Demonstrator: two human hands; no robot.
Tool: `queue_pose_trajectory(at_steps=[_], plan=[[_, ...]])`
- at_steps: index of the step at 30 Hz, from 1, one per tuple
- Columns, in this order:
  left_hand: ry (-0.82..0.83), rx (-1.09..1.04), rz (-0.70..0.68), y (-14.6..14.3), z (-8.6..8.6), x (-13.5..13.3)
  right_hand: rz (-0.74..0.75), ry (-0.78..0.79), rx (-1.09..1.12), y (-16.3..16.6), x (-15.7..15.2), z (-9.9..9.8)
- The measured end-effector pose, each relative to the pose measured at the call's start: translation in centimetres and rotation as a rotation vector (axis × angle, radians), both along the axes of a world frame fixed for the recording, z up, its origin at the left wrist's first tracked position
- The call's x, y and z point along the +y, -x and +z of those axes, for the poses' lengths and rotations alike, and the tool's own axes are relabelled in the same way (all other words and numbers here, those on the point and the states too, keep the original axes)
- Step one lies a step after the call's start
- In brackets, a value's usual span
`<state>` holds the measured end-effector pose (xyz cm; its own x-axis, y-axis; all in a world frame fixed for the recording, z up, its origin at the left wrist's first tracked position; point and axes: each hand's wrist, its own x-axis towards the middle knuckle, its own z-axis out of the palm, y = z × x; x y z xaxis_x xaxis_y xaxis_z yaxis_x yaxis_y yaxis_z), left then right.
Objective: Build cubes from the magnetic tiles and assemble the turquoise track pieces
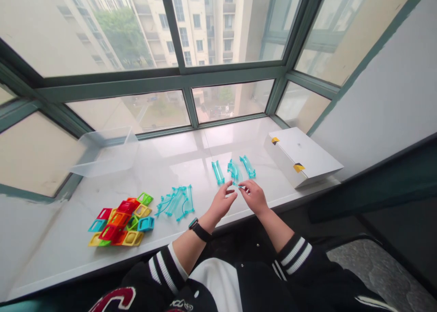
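My right hand (254, 196) pinches a small translucent teal track piece (236, 184) between thumb and fingertips. Close by on the left, my left hand (222, 203) has its thumb and index finger apart, the fingertip by the piece's near end. Just beyond the hands, a curved teal track piece (233, 170) lies on the white sill, partly behind the held one. A straight teal track piece (217, 173) rests to its left, and another straight teal track (247, 166) to its right.
A loose pile of teal track pieces (175, 202) lies left of my hands. Farther left are stacked coloured square frames (119, 225). A clear plastic bin (102, 166) stands at the back left, a white box (303, 155) at the right by the wall. Windows line the back.
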<state>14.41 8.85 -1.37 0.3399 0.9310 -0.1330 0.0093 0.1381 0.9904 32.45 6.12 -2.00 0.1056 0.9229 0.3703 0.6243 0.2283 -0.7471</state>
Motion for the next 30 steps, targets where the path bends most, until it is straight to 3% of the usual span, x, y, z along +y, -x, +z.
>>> queue_pose_trajectory(at_steps=[6,12,23,30], plan=[[-0.061,0.091,0.003,-3.6,-1.6,3.9,-0.078,0.060,-0.085,-2.5,4.8,-1.5],[-0.021,0.115,0.055,-4.8,-3.5,6.3,-0.106,0.134,-0.079,-2.2,7.7,-3.4],[0.044,0.127,0.065,-5.5,-4.8,7.1,-0.128,0.216,-0.088,-1.7,9.5,-4.6],[0.042,0.150,0.057,-5.6,-4.7,6.9,-0.118,0.219,-0.089,-1.7,9.3,-4.9]])
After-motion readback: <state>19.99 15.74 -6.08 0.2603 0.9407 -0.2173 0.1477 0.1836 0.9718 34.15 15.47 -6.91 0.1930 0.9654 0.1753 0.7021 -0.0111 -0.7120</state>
